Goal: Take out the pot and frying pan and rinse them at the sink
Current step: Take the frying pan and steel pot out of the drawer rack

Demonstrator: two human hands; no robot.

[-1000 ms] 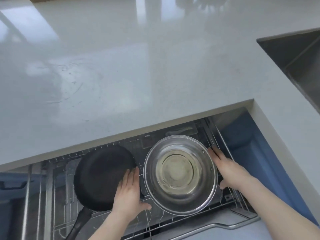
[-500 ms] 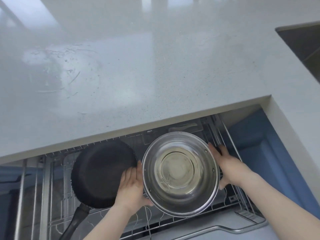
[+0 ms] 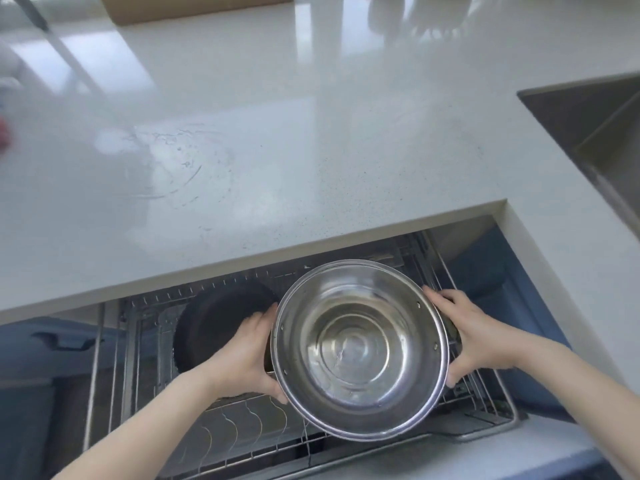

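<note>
Round shiny steel pot (image 3: 360,344) sits clasped between left hand (image 3: 247,355) and right hand (image 3: 474,336), fingers curled round its sides, above the wire drawer rack (image 3: 242,427).

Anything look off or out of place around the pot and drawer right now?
Only one thing: the countertop carries dried, curved smear marks at its left-centre, like water residue. The pot, held by the left hand and right hand, looks undamaged, and the frying pan sits flat in the wire rack.

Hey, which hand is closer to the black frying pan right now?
Left. The left hand grips the pot on the side next to the frying pan, overlapping it in view. The right hand is across the pot.
</note>
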